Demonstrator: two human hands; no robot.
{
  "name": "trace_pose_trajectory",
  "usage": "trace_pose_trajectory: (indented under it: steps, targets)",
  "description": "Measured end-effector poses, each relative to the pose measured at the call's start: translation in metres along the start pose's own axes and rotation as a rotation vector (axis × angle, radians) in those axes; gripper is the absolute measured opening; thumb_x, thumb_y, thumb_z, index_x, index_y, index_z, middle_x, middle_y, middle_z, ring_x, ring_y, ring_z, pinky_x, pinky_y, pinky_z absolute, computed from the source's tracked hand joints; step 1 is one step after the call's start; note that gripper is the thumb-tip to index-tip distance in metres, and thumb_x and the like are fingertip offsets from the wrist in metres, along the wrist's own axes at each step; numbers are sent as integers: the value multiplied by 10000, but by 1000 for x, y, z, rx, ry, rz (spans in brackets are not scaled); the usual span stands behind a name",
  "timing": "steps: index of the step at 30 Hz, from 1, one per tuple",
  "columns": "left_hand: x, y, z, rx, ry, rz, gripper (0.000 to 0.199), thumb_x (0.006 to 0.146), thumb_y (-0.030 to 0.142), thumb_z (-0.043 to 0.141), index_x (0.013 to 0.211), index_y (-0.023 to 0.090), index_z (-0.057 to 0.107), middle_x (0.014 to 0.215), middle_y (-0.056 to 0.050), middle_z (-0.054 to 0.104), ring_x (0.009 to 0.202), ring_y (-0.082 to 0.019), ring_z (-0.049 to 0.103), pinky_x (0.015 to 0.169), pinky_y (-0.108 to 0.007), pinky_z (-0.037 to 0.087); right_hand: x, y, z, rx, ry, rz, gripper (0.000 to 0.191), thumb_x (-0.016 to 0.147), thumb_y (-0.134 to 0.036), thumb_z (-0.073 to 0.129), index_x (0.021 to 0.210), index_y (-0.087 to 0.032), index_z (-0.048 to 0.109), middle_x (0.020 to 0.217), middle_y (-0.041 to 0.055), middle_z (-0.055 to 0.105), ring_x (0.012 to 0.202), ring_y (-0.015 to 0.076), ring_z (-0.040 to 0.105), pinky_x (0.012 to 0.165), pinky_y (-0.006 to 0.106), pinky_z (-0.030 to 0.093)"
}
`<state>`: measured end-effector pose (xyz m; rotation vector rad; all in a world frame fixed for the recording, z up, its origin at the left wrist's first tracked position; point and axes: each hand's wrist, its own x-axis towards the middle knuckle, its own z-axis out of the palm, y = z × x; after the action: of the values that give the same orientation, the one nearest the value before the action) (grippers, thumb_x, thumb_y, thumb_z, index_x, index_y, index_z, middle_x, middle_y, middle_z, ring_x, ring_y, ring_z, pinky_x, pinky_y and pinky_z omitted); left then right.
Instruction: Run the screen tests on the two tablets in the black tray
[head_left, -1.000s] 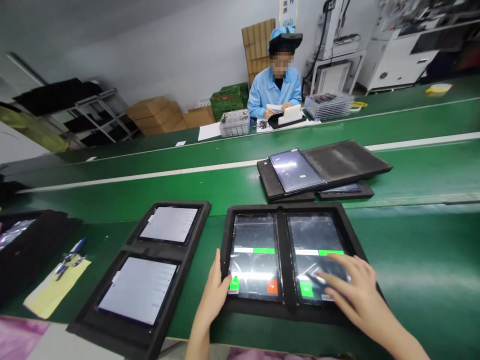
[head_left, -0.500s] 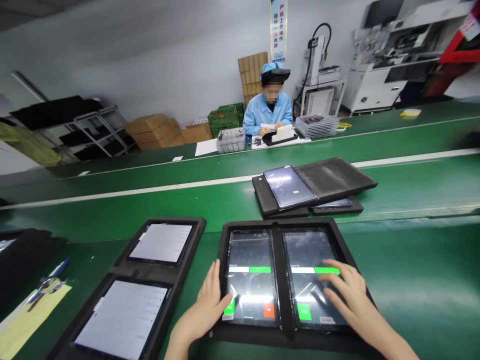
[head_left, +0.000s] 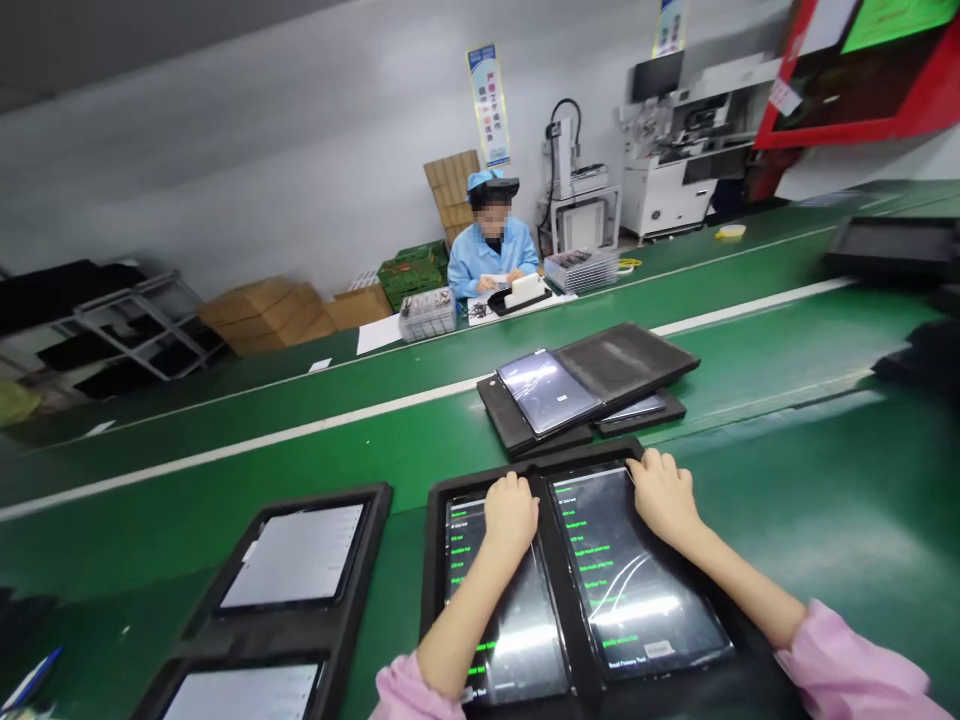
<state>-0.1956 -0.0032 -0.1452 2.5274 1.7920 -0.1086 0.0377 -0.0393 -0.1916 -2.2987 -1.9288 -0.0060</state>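
Observation:
Two tablets, the left one point(head_left: 517, 620) and the right one point(head_left: 637, 570), lie side by side in a black foam tray point(head_left: 559, 560), their dark screens showing lists of green and white text. My left hand point(head_left: 512, 510), fingers curled, is over the upper right part of the left tablet. At the upper right corner of the right tablet is my right hand point(head_left: 666, 495), its fingers also curled, thumb against the edge. Whatever either hand grips is hidden. A second foam tray point(head_left: 259, 635) to the left holds two tablets with pale screens point(head_left: 296, 555).
Stacked foam trays point(head_left: 630, 360) with a tablet point(head_left: 547, 390) on them lie beyond my hands. Across the green bench a person in blue point(head_left: 491, 250) sits by plastic trays point(head_left: 427, 313). A blue pen point(head_left: 34, 677) lies lower left; dark trays point(head_left: 900, 245) are far right.
Both hands have moved up to the tablets' upper parts and curled. The screens changed from green and red buttons to text lists. The view has turned to the right.

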Motion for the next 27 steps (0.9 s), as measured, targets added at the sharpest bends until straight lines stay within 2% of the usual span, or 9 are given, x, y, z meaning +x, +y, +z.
trace_pose_trajectory:
  steps: [3,6,13,16,19,23,27]
  targets:
    - [2,1,1,25,29,-21,237,934,222,577,1102,80,665,1099,-180,661,1099,-306,633,957,-419,486,9,0,2,71,-26,84,449,844,19,497,1161,-216,711,1104,134,509,1037,276,444,724,322,289]
    - [4,1,-1,33,60,-44,224,909,210,581,1088,108,668,1086,-156,665,1085,-287,634,943,-394,464,17,2,2,133,-54,143,559,770,35,528,1192,-283,710,1102,105,493,1035,259,442,737,315,281]
    - [2,-1,-1,15,95,-15,248,904,208,535,1099,106,650,1097,-166,669,1092,-301,628,944,-406,428,23,0,-8,191,-72,165,583,798,24,513,1203,-339,719,1125,102,476,1044,260,444,777,331,317]
    - [2,-1,-2,6,116,-21,255,901,197,516,1097,98,646,1106,-179,663,1092,-315,627,942,-418,423,20,-3,-11,191,-61,153,538,850,11,502,1218,-317,717,1139,124,488,1067,288,449,814,368,350]
    - [3,1,-4,21,140,-26,265,892,175,497,1092,94,651,1090,-175,669,1077,-314,635,926,-411,425,7,-5,-13,182,-17,95,463,908,-15,478,1255,-228,698,1245,173,488,1145,326,424,891,421,368]
    - [8,0,-9,118,154,-4,278,889,148,450,1041,88,675,1063,-168,682,1056,-289,653,940,-396,409,-6,-9,-16,170,17,41,396,909,11,431,1112,-144,735,1385,189,468,1211,331,411,934,416,392]
    - [19,-8,-6,223,219,43,327,938,216,377,989,137,691,1017,-127,699,1017,-260,670,940,-381,406,0,-12,-19,145,47,63,334,917,-33,463,1091,-129,731,1419,190,469,1218,336,432,961,453,405]
